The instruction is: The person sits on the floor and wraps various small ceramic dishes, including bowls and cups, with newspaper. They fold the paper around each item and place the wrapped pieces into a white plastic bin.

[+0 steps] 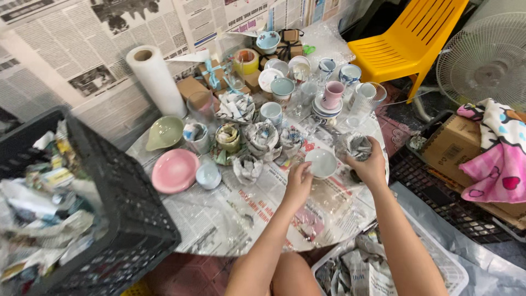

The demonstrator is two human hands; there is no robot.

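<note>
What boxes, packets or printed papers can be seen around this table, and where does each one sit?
Cardboard box: right of the table, brown, under a pink patterned cloth.
Small gift boxes: back of the table, brown, one tied with blue ribbon.
Newspaper sheets: covering the wall at left, grey print and photos.
Newspaper-wrapped bundle: in the right hand.
White bowl: touched by the left hand.

Bright, even light from above; soft shadows; glare on plastic sheet [329, 205]; wide-angle bending at edges; slightly blurred crate [118, 208].
</note>
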